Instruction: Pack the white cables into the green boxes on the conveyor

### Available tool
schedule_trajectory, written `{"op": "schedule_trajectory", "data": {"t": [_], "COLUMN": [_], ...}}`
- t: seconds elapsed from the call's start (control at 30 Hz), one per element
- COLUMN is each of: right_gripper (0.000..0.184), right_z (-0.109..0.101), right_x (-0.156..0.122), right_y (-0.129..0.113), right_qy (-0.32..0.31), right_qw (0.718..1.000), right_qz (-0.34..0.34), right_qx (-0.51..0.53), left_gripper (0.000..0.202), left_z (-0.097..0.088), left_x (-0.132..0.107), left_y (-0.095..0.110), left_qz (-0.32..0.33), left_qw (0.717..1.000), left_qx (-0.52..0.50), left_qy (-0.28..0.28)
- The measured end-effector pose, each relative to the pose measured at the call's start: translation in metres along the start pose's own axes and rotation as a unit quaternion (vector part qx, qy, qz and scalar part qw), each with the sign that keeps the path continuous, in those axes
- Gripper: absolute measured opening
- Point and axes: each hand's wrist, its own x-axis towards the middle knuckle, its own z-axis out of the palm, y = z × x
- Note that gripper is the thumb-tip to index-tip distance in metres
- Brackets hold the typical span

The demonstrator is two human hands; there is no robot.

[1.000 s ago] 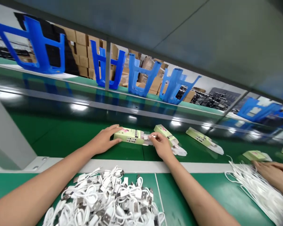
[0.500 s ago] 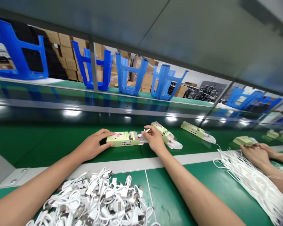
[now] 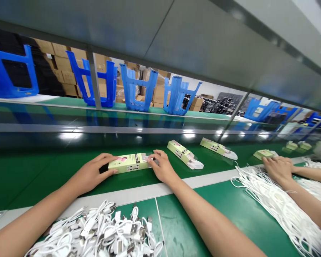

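Observation:
My left hand (image 3: 95,172) grips the left end of a light green carton (image 3: 128,162), thumb in front and fingers over the back. The carton lies flat on the green belt, its open end facing right. At that end my right hand (image 3: 162,166) has its fingers closed on a short white USB cable (image 3: 149,159), which is mostly hidden by the fingers and the carton's flaps. Below my forearms lies a heap of white USB cables (image 3: 112,232) with metal plugs.
Two more green cartons (image 3: 182,152) (image 3: 215,146) with open clear flaps lie on the belt to the right. A co-worker's hands (image 3: 279,169) are beside long white cords (image 3: 273,207) and another carton (image 3: 263,154). Upturned blue stools (image 3: 139,89) stand behind, beneath an overhead shelf (image 3: 203,46).
My right hand has moved left against the carton's open end, and the cable's plug has gone in among the flaps. The view has shifted, so the scene sits further left.

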Motion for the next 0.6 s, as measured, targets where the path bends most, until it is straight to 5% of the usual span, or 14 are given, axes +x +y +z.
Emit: {"op": "schedule_trajectory", "data": {"t": [0.13, 0.33, 0.5, 0.6], "right_gripper": [0.05, 0.047, 0.059, 0.048], "right_z": [-0.002, -0.002, -0.001, -0.002], "right_x": [-0.01, -0.018, -0.021, -0.018], "right_y": [0.002, -0.003, -0.01, -0.01], "right_qy": [-0.004, -0.041, 0.003, -0.019], "right_qw": [0.999, 0.993, 0.989, 0.988], "right_qz": [-0.049, -0.049, -0.067, -0.07], "right_qx": [-0.015, -0.099, -0.134, -0.139], "left_gripper": [0.054, 0.054, 0.054, 0.054], "left_z": [-0.001, -0.003, 0.0, 0.002], "left_x": [-0.001, 0.0, 0.003, 0.004], "left_y": [-0.005, -0.008, -0.013, -0.017], "left_qz": [-0.011, -0.03, -0.029, -0.02], "left_qw": [1.0, 0.999, 1.0, 1.0], "left_qx": [-0.001, -0.005, 0.007, 0.019], "left_qy": [0.005, 0.01, -0.002, -0.004]}}
